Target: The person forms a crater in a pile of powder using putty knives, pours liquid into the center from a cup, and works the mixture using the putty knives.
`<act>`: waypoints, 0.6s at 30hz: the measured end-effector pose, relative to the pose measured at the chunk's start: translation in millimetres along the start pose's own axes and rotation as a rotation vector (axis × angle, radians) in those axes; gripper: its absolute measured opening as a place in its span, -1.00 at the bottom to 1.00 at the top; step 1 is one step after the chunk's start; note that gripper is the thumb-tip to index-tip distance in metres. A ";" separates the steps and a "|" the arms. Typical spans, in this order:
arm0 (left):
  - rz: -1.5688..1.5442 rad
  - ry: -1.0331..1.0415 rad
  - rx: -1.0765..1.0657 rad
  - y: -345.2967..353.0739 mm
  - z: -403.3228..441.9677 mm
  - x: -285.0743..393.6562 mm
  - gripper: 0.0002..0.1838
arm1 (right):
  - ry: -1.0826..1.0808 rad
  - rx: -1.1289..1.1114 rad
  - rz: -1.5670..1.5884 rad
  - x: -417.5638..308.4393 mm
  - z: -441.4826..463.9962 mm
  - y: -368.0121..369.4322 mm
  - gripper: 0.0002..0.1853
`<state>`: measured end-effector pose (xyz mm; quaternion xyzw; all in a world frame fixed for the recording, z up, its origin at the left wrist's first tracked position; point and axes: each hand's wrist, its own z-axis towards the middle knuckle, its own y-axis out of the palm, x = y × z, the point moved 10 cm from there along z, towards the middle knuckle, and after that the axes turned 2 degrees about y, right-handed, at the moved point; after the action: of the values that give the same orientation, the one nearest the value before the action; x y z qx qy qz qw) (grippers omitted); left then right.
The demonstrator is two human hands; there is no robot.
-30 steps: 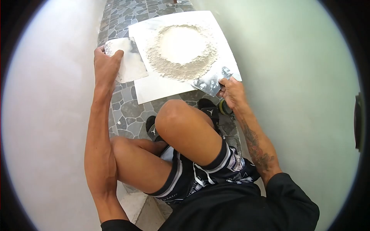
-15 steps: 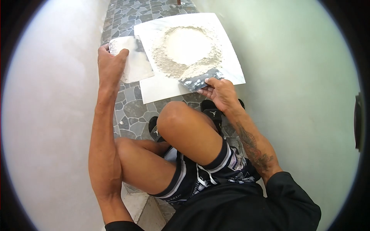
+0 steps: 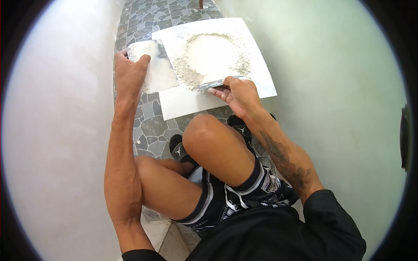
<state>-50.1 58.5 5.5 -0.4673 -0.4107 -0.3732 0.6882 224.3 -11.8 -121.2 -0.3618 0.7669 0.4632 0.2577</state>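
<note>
- The pale powder [image 3: 187,71] lies in a ring on the white board [image 3: 187,102]; it looks dry, loose and light, likely to crumble — better scooped than pinched.
- The bright middle of the ring is too washed out to read.
- The pale plate [image 3: 160,71] seems thin, light and fairly stiff, perhaps slick where dusted; its outer edge looks the best hold.
- The left hand [image 3: 133,71] pinches that edge, thumb on top, fingers curled mostly out of sight beneath.
- The dark plate [image 3: 213,82], tilted nearly edge-on at the ring's near side, looks thin and maybe springy — best gripped along its back.
- The right hand [image 3: 239,92] pinches it, thumb above, fingers extended below.
</note>
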 end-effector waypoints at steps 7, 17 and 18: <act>-0.033 0.002 -0.013 5.8 -2.9 9.3 -0.34 | -0.018 0.001 0.041 -10.4 -5.1 14.2 -0.78; -0.059 0.021 0.013 5.2 -4.3 13.3 -0.35 | -0.028 -0.011 0.048 -28.3 -21.8 16.1 -0.81; -0.059 0.025 0.015 4.7 -3.5 11.8 -0.35 | -0.028 -0.020 0.038 -29.3 -26.0 10.9 -0.81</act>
<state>-40.6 55.0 13.9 -0.4452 -0.4184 -0.3961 0.6855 231.8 -22.6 -82.7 -0.3431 0.7655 0.4805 0.2558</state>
